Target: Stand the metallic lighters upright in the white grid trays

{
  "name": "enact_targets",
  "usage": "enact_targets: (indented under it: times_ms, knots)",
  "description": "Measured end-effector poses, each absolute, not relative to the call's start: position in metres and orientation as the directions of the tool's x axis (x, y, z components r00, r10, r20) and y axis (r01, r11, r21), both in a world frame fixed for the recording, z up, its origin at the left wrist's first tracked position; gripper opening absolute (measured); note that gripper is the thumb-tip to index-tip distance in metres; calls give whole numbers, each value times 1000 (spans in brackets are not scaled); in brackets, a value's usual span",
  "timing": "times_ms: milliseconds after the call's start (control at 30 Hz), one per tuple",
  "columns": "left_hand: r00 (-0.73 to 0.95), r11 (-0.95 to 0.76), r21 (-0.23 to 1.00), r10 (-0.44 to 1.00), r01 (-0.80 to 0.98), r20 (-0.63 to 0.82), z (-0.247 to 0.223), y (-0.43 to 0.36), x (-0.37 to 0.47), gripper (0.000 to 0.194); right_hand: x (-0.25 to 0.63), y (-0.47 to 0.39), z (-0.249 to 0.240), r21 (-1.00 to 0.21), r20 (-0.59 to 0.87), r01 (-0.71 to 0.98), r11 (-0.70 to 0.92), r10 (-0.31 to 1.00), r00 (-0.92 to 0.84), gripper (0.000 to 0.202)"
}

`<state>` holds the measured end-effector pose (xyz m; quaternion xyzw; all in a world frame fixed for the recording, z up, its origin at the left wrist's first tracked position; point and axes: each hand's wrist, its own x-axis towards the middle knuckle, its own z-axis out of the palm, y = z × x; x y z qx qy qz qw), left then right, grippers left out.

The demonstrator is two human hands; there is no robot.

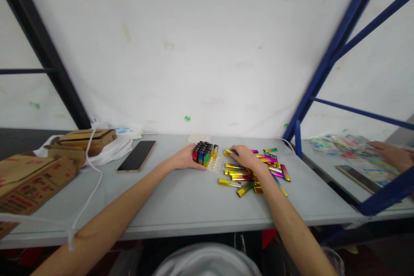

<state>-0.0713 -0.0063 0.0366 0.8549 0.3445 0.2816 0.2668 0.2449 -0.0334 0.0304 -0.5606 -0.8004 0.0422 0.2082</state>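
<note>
Shiny metallic lighters (202, 154) with black tops stand upright in a tight block. They sit in a white plastic tray (215, 165) with round holes, whose right part shows bare. One gold lighter (215, 151) stands at the block's right side. Round the block's left side is my left hand (186, 158), closed on it with the thumb in front. To the right, many loose gold, pink and green lighters (239, 172) lie in a heap. My right hand (244, 156) is over the heap's far left part, its fingers curled on a gold lighter (227, 152).
Another white holed tray (199, 138) lies behind the block. A phone (137, 156) and cardboard boxes (42, 177) are on the left, with a white cord (89, 146) hanging there. Blue frame posts (330, 58) stand right; beyond them show another person's hand (393, 155) and plastic packets (339, 146).
</note>
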Motion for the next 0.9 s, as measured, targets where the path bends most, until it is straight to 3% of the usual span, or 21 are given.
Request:
enact_targets:
  times_ms: [200,367,533,767,900]
  knots:
    - [601,-609,658,746,442,287,37,-6,-71,84,240,-35,39,-395,411,838,376,888,-204,24]
    - [610,-604,673,742,427,279,34,-4,-72,86,235,-34,45,-601,531,692,400,847,-29,32]
    - [612,-620,659,734,425,295,34,-5,-72,87,230,-30,45,-832,429,444,333,894,132,53]
    - [604,-619,659,738,427,301,33,-4,-72,88,209,-33,45,-946,319,59,318,948,4,59]
    - [629,-644,658,709,391,321,34,-4,-71,84,194,-41,45,-964,261,37,263,964,-47,56]
